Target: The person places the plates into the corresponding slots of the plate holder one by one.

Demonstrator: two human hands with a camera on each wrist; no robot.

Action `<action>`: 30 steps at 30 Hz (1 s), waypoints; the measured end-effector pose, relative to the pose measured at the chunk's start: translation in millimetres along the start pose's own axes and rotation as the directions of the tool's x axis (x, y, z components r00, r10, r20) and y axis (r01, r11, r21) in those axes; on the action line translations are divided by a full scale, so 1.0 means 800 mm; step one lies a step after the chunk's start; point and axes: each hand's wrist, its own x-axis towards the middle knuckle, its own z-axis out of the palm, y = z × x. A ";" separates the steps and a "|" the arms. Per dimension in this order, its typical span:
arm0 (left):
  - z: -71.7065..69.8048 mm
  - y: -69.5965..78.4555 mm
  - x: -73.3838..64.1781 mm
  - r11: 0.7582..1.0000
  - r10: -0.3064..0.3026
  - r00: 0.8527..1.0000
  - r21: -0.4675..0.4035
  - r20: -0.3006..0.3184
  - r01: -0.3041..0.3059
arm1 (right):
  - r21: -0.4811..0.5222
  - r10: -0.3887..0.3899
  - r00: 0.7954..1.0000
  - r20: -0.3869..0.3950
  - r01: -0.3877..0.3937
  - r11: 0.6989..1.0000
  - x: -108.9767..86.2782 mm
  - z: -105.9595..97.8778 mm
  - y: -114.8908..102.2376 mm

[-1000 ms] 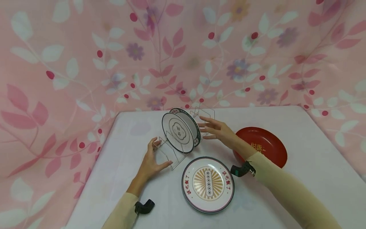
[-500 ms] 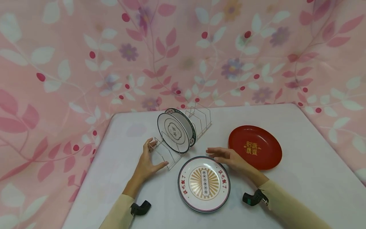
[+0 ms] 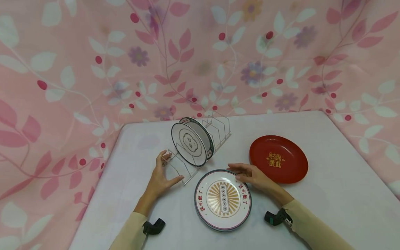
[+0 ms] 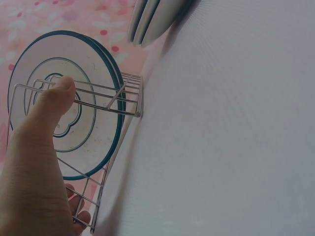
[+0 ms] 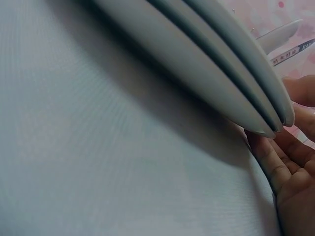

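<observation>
The stack of plates [image 3: 223, 200] lay on the table [image 3: 337, 194], its rims cut off in the right wrist view. The right hand [image 3: 254, 177] curved at its edge, some fingertips hidden; whether it pinched, I couldn't tell. Beyond, the left hand [image 3: 158, 178] gripped the wire rack [image 4: 106, 108], where a white plate [image 3: 189, 144] partly hid a patterned one [image 3: 203, 133].

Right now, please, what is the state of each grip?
Left grip: closed, holding the wire rack.
Right grip: at the edge of the plate stack; whether closed cannot be told.
</observation>
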 end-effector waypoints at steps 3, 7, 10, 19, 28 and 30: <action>-0.001 0.000 0.000 1.000 -0.002 1.000 0.001 0.001 0.002 | 0.002 -0.007 1.000 0.008 0.007 1.000 0.001 0.000 0.000; -0.002 -0.001 -0.001 1.000 -0.012 1.000 -0.004 0.004 0.012 | 0.000 -0.007 1.000 0.024 0.007 1.000 0.001 0.000 0.001; -0.002 -0.001 -0.001 1.000 -0.014 1.000 -0.009 0.003 0.014 | -0.037 -0.002 0.999 0.043 0.004 0.999 0.001 -0.003 0.001; 0.000 0.001 0.000 1.000 -0.014 1.000 -0.024 0.006 0.014 | -0.100 0.014 0.995 0.099 -0.004 0.995 0.000 -0.011 -0.003; -0.001 0.001 0.000 0.999 -0.018 1.000 -0.031 0.005 0.018 | -0.321 0.035 0.996 0.078 -0.008 0.947 -0.002 -0.008 -0.013; -0.001 0.001 0.000 1.000 -0.017 1.000 -0.026 0.006 0.017 | -0.324 0.041 0.996 0.082 -0.012 0.946 -0.002 -0.008 -0.014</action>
